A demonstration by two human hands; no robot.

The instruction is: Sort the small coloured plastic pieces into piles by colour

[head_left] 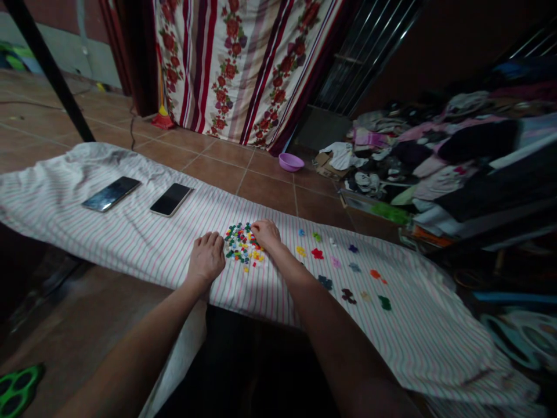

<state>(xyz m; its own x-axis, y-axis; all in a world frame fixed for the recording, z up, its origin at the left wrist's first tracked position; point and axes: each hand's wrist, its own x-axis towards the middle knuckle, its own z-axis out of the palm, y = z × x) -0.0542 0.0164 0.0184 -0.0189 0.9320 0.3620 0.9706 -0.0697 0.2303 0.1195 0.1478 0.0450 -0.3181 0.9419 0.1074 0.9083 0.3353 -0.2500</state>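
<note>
A mixed heap of small coloured pieces [240, 247] lies on the striped cloth [174, 255] between my two hands. My left hand [207, 255] rests flat on the cloth against the heap's left side, fingers stretched forward. At the heap's upper right edge, the fingers of my right hand [266, 233] are pinched together. Whatever they hold, if anything, is too small to make out. To the right sit little groups sorted by colour, among them red pieces [317, 253], yellow pieces [300, 251], orange pieces [376, 274], brown pieces [348, 296] and dark green pieces [384, 302]. My right forearm partly covers a black group.
Two phones, a left one [112, 194] and a right one [171, 200], lie on the cloth's left part. Beyond it are a purple basin [291, 162] on the tiled floor and a floral curtain [243, 69]. Clothes [435, 139] are piled at the right.
</note>
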